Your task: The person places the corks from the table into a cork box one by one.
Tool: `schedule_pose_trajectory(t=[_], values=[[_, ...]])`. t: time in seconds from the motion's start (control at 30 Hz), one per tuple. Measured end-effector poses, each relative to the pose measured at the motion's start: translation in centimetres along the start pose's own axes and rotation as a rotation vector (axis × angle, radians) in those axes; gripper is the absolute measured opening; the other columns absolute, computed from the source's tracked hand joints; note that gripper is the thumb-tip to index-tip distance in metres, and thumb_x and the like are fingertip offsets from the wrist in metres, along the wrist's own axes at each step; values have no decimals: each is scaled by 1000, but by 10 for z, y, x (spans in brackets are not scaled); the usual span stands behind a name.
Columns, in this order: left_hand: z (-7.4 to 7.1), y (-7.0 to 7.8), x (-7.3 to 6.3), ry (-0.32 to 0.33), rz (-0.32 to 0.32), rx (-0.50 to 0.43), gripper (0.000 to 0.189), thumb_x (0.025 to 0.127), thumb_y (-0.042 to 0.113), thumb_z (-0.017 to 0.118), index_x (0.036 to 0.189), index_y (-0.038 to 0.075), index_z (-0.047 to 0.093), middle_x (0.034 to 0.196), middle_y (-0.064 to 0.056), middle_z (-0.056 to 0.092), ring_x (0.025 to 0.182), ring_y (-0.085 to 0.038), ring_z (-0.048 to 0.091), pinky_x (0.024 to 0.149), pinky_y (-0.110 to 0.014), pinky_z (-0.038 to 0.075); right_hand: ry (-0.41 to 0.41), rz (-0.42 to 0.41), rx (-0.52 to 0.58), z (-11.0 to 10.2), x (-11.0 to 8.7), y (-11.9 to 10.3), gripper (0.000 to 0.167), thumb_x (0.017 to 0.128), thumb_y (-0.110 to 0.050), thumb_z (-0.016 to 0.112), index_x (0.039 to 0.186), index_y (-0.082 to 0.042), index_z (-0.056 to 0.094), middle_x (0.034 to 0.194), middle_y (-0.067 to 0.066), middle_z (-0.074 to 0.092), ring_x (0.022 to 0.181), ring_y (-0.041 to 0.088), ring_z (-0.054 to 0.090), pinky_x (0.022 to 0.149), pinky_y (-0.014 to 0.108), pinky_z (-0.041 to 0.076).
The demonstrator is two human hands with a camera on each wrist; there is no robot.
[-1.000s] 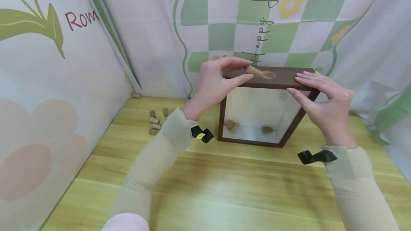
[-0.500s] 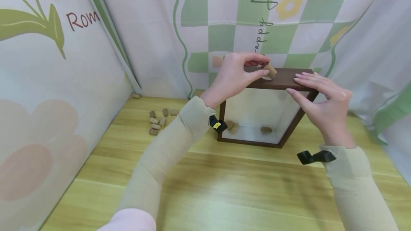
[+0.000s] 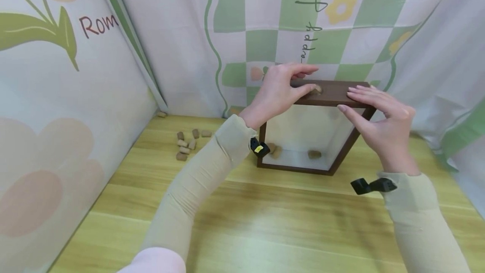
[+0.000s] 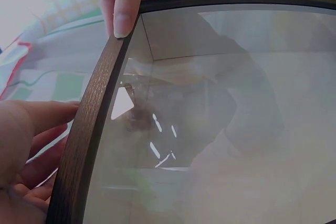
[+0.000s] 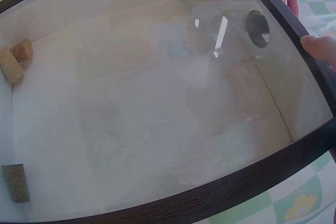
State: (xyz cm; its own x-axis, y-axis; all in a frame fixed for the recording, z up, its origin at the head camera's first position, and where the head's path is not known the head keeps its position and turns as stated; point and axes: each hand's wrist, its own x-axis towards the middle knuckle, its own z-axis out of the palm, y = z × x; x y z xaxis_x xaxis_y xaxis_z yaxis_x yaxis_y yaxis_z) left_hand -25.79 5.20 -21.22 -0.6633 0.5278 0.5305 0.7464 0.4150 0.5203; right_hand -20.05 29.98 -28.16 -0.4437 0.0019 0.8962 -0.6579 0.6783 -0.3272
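A brown-framed box (image 3: 297, 167) with a clear front stands upright on the table. At the round hole in its top, a tan cork (image 3: 318, 89) shows beside my left thumb tip; how deep it sits is hard to tell. My left hand (image 3: 278, 83) is over the hole, thumb and fingers apart. My right hand (image 3: 386, 117) steadies the top right corner, fingers lying on top and thumb against the front rim. Inside, near the bottom, lie two corks (image 5: 10, 65) together on the left and one cork (image 5: 17, 183) on the right.
Several loose corks (image 3: 184, 150) lie on the wooden table (image 3: 265, 226) left of the box. Another cork (image 3: 161, 114) is at the table's back left corner. A green-checked curtain (image 3: 261, 45) hangs behind the box.
My left hand has carried the pinched cork right to the hole, tipped it downward, and spread its fingers as the cork dropped lower. My right hand stays on the corner.
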Motion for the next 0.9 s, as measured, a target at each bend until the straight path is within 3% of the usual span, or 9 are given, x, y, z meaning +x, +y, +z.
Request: schedule_pose_trajectory(t=[0.23, 0.5, 0.7, 0.9], values=[[-3, -2, -5, 64, 27, -63, 48, 92, 27, 79, 137, 14, 66, 133, 3, 66, 121, 1, 55, 98, -9, 38, 12, -4, 19, 0, 1, -1, 34, 71, -5, 94, 103, -5, 81, 106, 14, 75, 111, 12, 68, 106, 38, 47], [-22, -12, -21, 232, 106, -199, 44, 88, 18, 84, 128, 5, 71, 124, -3, 71, 113, -1, 61, 98, -17, 44, 22, 2, 30, 1, 2, -5, 32, 72, -6, 93, 102, -4, 81, 105, 16, 75, 111, 13, 68, 106, 38, 47], [-42, -25, -40, 319, 50, -270, 41, 88, 17, 83, 126, 7, 72, 122, -2, 72, 110, -3, 64, 97, -21, 48, 31, 4, 43, 0, 4, -10, 30, 74, -5, 92, 101, -1, 81, 104, 18, 74, 111, 14, 68, 106, 39, 46], [-63, -45, -66, 376, -5, -219, 39, 87, 19, 85, 123, 10, 73, 123, -1, 72, 111, -5, 64, 99, -23, 47, 31, 6, 39, -2, 3, -11, 30, 73, -6, 92, 101, -2, 81, 104, 17, 75, 110, 14, 68, 106, 39, 46]])
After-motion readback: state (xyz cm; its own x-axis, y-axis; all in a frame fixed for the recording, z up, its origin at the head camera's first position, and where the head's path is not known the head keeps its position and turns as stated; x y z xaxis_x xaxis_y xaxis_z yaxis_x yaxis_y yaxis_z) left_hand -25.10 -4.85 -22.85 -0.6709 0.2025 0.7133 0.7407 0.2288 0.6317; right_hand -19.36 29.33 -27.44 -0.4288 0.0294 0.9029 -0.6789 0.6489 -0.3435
